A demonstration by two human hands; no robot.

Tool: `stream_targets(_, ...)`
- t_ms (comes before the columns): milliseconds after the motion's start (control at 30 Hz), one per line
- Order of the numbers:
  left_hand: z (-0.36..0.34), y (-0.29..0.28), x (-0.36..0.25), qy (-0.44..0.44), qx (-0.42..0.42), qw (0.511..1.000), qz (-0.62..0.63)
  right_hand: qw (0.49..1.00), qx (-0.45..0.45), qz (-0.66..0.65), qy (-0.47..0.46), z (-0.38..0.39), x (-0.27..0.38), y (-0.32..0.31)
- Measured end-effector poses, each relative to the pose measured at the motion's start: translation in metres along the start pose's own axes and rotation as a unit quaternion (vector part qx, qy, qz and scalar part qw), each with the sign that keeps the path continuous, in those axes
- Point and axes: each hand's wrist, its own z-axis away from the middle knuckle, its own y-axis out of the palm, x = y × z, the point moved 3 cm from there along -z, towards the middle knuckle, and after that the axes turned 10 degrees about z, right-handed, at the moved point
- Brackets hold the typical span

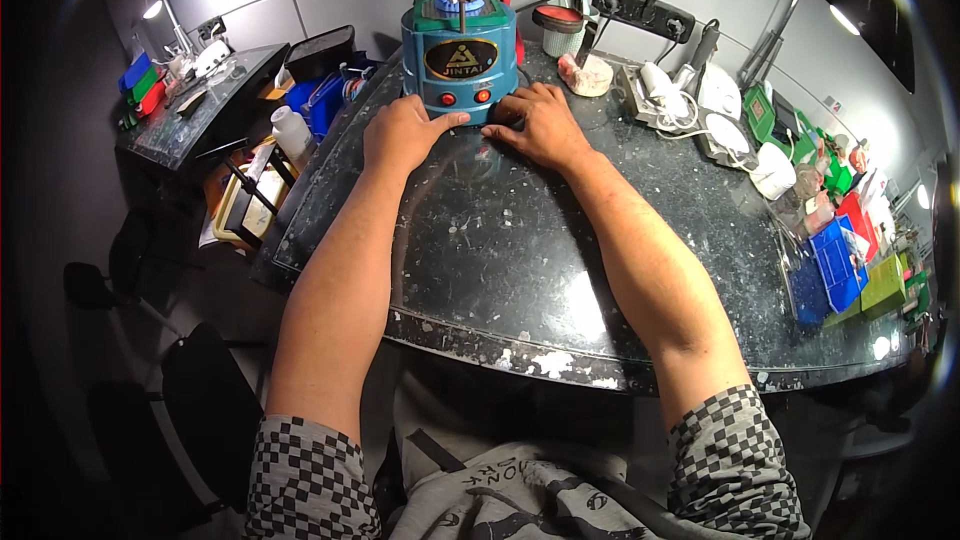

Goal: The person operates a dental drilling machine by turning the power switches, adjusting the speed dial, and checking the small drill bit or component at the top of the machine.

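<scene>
A blue, round-bodied vacuum forming machine (pixel 425 90) stands at the far edge of the dark worktable (pixel 490 240). Two red buttons (pixel 465 98) sit low on its front, below an oval badge. A green plate (pixel 485 15) and a metal post with a red knob top it. My left hand (pixel 398 138) grips the lower left of its base, thumb pointing inward across the front. On the lower right side, my right hand (pixel 545 128) curls against the base, its thumb also turned inward. Some fingertips are hidden behind the body.
Right of the machine are a pink-and-white lump (pixel 586 75), a pot with a red top (pixel 558 28) and a black power strip (pixel 643 12). Farther right lie white corded devices (pixel 665 95) and a blue bin (pixel 838 262). A white bottle (pixel 290 130) stands at left.
</scene>
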Motion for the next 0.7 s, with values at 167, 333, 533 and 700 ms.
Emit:
stream_targets(167, 0.0, 0.0, -0.002, 0.018, 0.001, 1.0, -0.02, 0.999, -0.026, -0.029, -0.017, 0.0, -0.006, 0.006)
stream_targets(333, -0.001, 0.001, 0.002, 0.02, -0.015, 1.0, -0.019, 0.998, -0.018, -0.057, -0.012, -0.003, -0.006, 0.005)
stream_targets(533, -0.003, 0.003, 0.001, 0.009, -0.01, 1.0, 0.002, 0.996, -0.05, -0.072, -0.021, -0.002, -0.008, 0.006)
stream_targets(700, -0.004, 0.003, 0.003, -0.003, 0.011, 1.0, -0.015, 0.994, 0.034, -0.102, 0.023, -0.007, -0.005, 0.006)
